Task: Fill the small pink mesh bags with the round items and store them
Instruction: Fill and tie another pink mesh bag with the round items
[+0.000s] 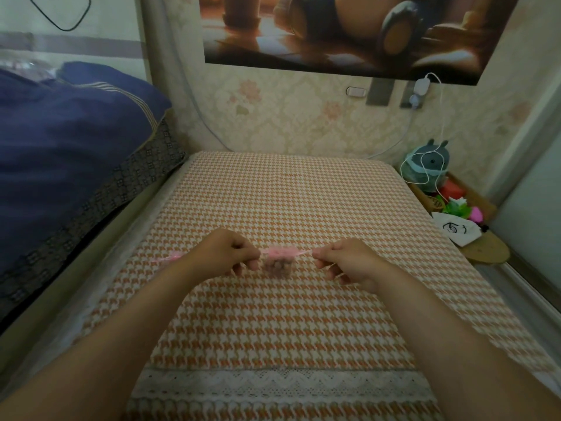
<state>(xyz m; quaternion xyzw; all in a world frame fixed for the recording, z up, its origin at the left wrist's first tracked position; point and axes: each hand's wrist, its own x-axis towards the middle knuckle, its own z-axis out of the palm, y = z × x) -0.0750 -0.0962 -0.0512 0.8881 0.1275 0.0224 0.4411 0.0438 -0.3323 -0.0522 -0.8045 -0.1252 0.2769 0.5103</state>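
Both hands pinched closed, left [230, 250], right [349, 259], forearms extended.

Centre of the frame: a mesh bag [278, 259] with round items [277, 265] inside hangs between the two hands, above the middle of the covered table [303, 196]. The left hand [226, 252] lies just left of the bag, the right hand [349, 262] just right of it; each pinches a drawstring end at the bag's top. A second mesh bag [170, 256] lies on the table further left, partly behind the left forearm. Left third of the frame: a bed with a quilt [66, 141], beside the table. Upper centre: a poster [349, 31] on the wall behind the table. Right edge: a plush toy [429, 165] and a cloth pouch [455, 230] on a shelf beside the table, with a charger cable [437, 117] running down from a wall plug above.
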